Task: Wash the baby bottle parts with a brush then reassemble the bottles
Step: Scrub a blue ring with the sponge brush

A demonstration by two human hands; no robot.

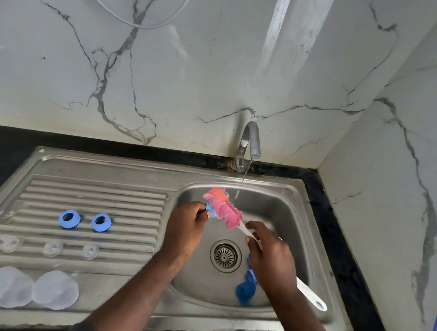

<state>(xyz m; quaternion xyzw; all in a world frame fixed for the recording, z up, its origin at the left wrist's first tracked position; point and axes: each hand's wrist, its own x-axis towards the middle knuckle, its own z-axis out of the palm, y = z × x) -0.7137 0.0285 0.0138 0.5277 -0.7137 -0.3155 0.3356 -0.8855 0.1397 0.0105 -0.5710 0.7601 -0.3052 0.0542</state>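
Note:
My left hand (pixel 184 228) pinches a small blue bottle ring (pixel 210 211) over the basin. My right hand (pixel 269 255) grips the white handle of a pink bottle brush (pixel 224 208), whose bristles pass through the ring. Two more blue rings (pixel 69 219) (pixel 101 222) lie on the ribbed drainboard. Below them sit three clear nipples (pixel 52 249). Three clear bottle caps (pixel 55 289) stand at the front left. Further blue parts (pixel 245 289) lie in the basin under my right wrist, partly hidden.
The steel sink (pixel 300 229) has a drain (pixel 225 256) at its middle. A chrome tap (pixel 249 144) runs a thin stream of water beside the brush head. Black countertop (pixel 338 247) borders the sink. Marble walls close in behind and on the right.

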